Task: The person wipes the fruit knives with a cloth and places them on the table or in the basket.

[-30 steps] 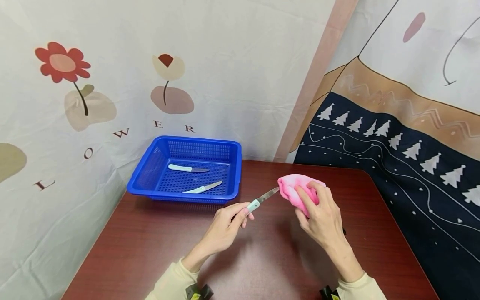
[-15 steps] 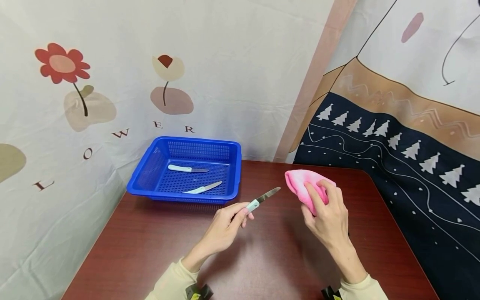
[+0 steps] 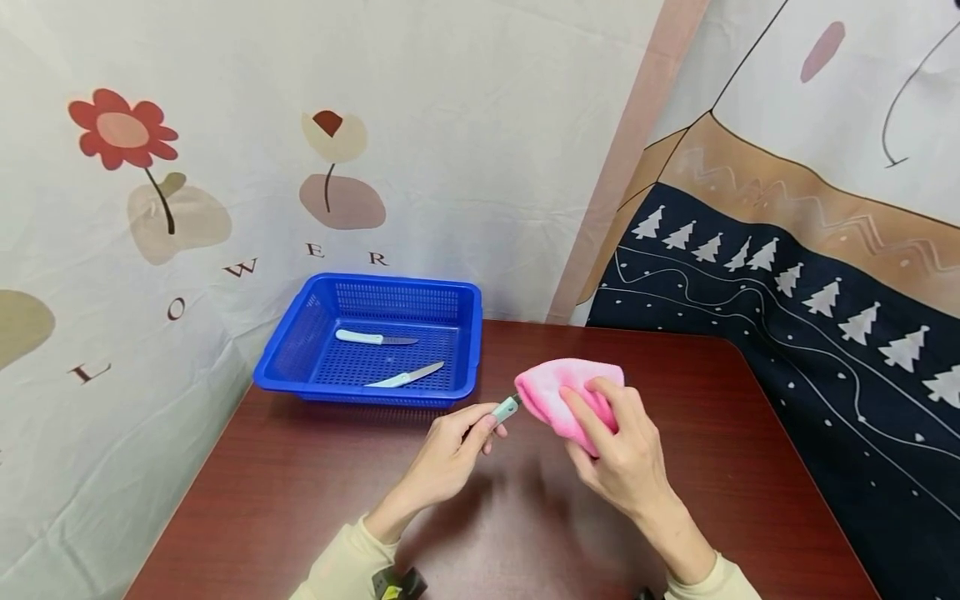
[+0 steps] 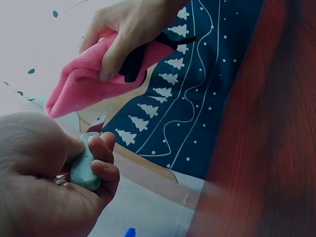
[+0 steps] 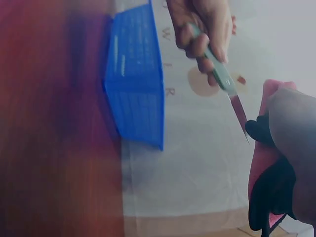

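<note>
My left hand [image 3: 442,454] grips the pale green handle of a knife [image 3: 506,409], its tip end pointing up and right. A pink cloth [image 3: 543,398] is held in my right hand [image 3: 622,454] and covers the blade in the head view. From the right wrist, the blade [image 5: 239,112] shows bare, alongside the cloth's edge. Something black [image 5: 274,197] lies against the cloth under the right hand; I cannot tell what it is. In the left wrist view, the fingers curl round the handle [image 4: 85,168] and the cloth [image 4: 81,84] is just above.
A blue plastic basket [image 3: 478,333] stands at the back left of the brown table [image 3: 637,346]. Two knives lie in it: one with a white handle [image 3: 360,337] and another nearer the front [image 3: 405,379]. A printed fabric backdrop [image 3: 480,167] hangs behind the table.
My right hand first drew the cloth away to the right, off the knife tip. It has since moved back left, covering the blade. My left hand and the basket stay put.
</note>
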A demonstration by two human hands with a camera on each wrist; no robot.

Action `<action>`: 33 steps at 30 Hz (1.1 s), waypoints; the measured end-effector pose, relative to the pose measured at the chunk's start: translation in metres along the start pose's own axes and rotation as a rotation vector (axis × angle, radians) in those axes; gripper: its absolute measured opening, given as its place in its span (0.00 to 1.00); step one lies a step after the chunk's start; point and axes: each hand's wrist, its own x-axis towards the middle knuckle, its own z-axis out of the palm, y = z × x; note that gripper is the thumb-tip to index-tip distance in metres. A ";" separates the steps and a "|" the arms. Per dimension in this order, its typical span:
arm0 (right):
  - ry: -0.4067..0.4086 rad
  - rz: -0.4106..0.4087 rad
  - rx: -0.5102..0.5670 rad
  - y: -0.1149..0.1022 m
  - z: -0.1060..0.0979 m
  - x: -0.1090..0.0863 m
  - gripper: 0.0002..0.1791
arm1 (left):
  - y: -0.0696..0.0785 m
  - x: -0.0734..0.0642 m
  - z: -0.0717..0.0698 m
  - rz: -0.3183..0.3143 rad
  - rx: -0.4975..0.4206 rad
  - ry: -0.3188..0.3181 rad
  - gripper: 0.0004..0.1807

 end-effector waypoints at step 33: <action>-0.170 0.020 -0.051 0.000 0.010 -0.010 0.23 | 0.002 -0.002 -0.003 0.036 -0.028 -0.042 0.16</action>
